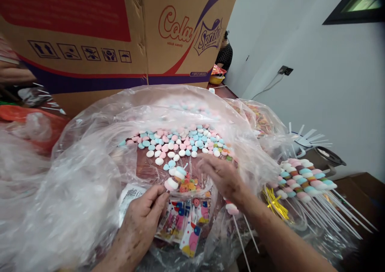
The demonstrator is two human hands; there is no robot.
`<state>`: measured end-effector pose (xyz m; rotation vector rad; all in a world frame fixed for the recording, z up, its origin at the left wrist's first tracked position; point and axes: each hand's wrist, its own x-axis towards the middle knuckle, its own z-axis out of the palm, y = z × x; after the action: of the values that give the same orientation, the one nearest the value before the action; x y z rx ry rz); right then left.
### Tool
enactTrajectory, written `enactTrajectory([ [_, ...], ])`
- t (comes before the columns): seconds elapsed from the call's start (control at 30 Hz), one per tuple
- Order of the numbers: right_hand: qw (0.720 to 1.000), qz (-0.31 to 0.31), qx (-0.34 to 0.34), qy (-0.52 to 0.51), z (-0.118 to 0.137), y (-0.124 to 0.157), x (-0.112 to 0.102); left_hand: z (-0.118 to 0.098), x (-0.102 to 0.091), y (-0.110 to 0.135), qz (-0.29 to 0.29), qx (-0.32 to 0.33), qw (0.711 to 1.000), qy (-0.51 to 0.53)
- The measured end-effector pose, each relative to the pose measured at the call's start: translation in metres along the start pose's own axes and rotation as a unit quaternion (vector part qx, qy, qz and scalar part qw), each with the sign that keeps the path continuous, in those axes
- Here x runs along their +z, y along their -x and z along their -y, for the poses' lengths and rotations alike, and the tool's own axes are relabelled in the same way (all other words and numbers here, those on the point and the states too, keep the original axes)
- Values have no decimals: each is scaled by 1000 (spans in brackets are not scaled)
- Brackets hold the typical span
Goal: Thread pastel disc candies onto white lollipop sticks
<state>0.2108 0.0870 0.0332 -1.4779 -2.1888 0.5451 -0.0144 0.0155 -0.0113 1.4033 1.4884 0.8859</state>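
Pinched in my left hand (146, 212) is a candy skewer (172, 183) with white, pink and blue marshmallows threaded on it; the white stick's tip shows beyond them. My right hand (222, 176) is over the bag's right side, near the loose marshmallows (182, 145), its fingers smeared by motion. Whether it holds anything I cannot make out. Those marshmallows are pink, blue and white, spread inside a large clear plastic bag (99, 143). Orange, red and green gummy rings (190, 184) lie just beyond small printed candy packets (177, 220). Under my right forearm another marshmallow skewer (232, 208) is partly hidden.
A big cardboard box (111, 75) blocks the far side. At right lie a pile of finished-looking marshmallow skewers (303, 179), gold twist ties (275, 204) and a pot (323, 157) beside white sticks (309, 137). Another person (225, 55) sits behind the box; an arm (15, 76) shows at left.
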Motion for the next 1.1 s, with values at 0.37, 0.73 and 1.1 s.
enactTrajectory([
  [0.37, 932, 98, 141, 319, -69, -15, -12, 3, 3, 8, 5, -32, 999, 20],
  [0.73, 966, 112, 108, 208, -71, -13, -23, 8, 1, 5, 32, -34, 999, 20],
  [1.1, 969, 89, 120, 198, -73, -12, -16, 2, 0, 6, 36, -9, 999, -7],
])
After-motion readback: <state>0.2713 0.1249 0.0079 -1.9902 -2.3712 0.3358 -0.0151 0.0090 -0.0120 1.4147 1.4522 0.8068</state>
